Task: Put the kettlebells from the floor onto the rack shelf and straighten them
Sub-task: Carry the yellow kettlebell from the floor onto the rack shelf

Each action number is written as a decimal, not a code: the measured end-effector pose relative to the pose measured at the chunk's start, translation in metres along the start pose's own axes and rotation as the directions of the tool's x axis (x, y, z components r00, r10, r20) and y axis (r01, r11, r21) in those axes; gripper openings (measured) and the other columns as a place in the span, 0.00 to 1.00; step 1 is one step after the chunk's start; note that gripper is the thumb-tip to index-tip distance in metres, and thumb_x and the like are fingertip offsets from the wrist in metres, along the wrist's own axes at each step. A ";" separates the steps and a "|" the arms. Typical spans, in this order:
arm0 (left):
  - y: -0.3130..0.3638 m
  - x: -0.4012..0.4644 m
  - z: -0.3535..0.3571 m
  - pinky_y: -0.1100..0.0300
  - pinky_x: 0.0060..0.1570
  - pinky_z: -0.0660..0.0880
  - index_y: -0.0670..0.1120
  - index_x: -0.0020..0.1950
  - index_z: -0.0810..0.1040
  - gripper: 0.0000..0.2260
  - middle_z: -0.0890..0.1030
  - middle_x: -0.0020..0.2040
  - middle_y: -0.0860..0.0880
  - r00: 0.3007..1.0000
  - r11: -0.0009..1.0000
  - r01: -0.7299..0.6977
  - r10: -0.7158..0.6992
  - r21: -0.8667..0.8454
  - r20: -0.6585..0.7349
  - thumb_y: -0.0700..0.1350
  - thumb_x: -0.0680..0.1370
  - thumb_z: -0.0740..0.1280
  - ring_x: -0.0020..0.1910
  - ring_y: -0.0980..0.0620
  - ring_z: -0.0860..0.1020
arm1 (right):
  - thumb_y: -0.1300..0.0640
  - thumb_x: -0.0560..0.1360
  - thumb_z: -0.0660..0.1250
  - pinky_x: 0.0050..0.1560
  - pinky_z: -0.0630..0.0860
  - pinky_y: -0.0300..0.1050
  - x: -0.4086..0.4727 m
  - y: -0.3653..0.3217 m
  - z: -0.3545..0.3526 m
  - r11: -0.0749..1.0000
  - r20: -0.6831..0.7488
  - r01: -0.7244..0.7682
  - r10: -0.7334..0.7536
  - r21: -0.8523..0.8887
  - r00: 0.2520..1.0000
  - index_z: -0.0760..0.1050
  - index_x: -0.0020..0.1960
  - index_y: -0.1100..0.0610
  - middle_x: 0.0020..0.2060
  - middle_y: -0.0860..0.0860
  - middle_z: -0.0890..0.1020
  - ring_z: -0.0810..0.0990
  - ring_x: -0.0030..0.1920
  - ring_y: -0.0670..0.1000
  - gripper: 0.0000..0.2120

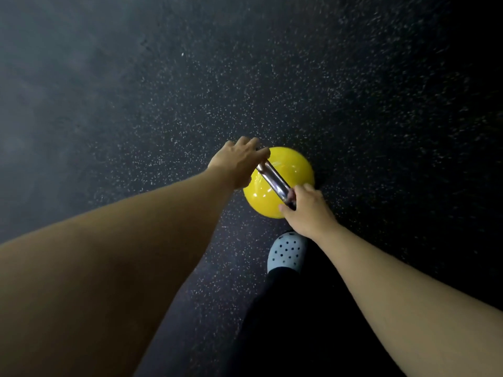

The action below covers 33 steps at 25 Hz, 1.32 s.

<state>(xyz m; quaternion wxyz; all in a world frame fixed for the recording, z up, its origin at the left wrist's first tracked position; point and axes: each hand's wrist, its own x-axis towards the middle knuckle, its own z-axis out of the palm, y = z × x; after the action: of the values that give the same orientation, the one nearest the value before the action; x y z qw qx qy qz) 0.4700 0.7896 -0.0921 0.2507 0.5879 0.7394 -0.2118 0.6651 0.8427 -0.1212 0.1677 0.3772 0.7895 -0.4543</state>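
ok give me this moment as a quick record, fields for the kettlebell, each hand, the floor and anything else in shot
kettlebell: yellow kettlebell, one only in view, seen from above
handle: bare metal handle, running diagonally across the top
left hand: left hand on the far end of the handle
right hand: right hand on the near end of the handle
floor: dark speckled floor
lifted or resting: cannot tell
foot: light blue perforated clog just behind the kettlebell
rack: not in view
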 end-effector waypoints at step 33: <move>0.838 -0.068 -0.371 0.59 0.30 0.70 0.48 0.36 0.78 0.11 0.82 0.34 0.48 0.104 0.003 -0.912 0.969 0.410 0.223 0.55 0.65 0.67 0.36 0.49 0.82 | 0.47 0.58 0.67 0.19 0.64 0.39 -0.606 0.364 -0.332 0.612 -0.650 -0.362 0.760 0.703 0.023 0.76 0.31 0.58 0.21 0.52 0.75 0.76 0.24 0.50 0.14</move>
<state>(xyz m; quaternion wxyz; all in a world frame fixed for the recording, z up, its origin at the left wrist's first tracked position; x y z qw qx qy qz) 1.2550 1.1467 0.2257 0.1358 0.9790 0.0959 -0.1181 1.3627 0.9646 0.2089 -0.2157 0.8691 0.4114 -0.1700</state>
